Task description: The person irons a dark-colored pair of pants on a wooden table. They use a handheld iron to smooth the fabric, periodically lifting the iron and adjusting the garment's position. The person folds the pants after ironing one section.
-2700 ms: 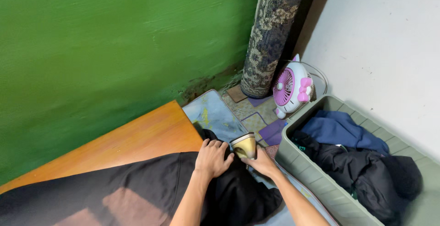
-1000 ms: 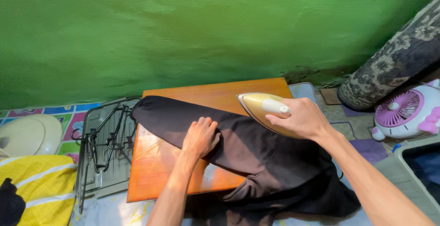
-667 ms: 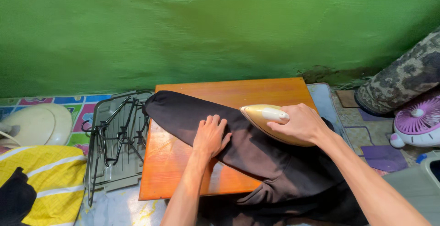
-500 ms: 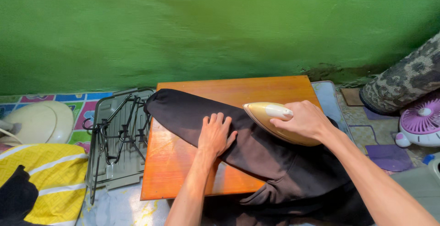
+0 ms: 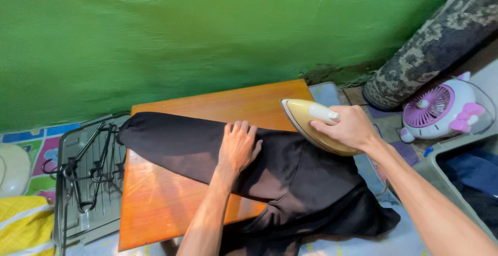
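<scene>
- The black cloth garment (image 5: 207, 149) lies spread across the low orange wooden board (image 5: 155, 204), one end reaching the board's left edge near the wall, the other end spilling off the right side in a bunch on the floor.
- Your left hand (image 5: 238, 147) is released and flat, palm down on the garment near the board's middle, fingers (image 5: 244, 127) together and pointing toward the green painted wall (image 5: 207, 28). It grips nothing; it only presses on the cloth.
- Your left forearm runs up from the bottom edge of the view, nearly straight to the wrist.
- Your right hand (image 5: 347, 126) is clenched around the white handle of the cream-yellow electric iron (image 5: 311, 126), whose pointed tip aims up and to the left. The iron sits on the garment at the board's right end, just beside your left hand but apart from it.
- Your right arm comes in from the lower right corner, stretched out over the bunched cloth.
- Left of the board, a grey tray (image 5: 72, 183) holds dark wire hangers (image 5: 88, 168).
- On the right, a small white and purple table fan (image 5: 438, 108) stands beside a rolled patterned carpet (image 5: 430, 48) leaning at the wall.
</scene>
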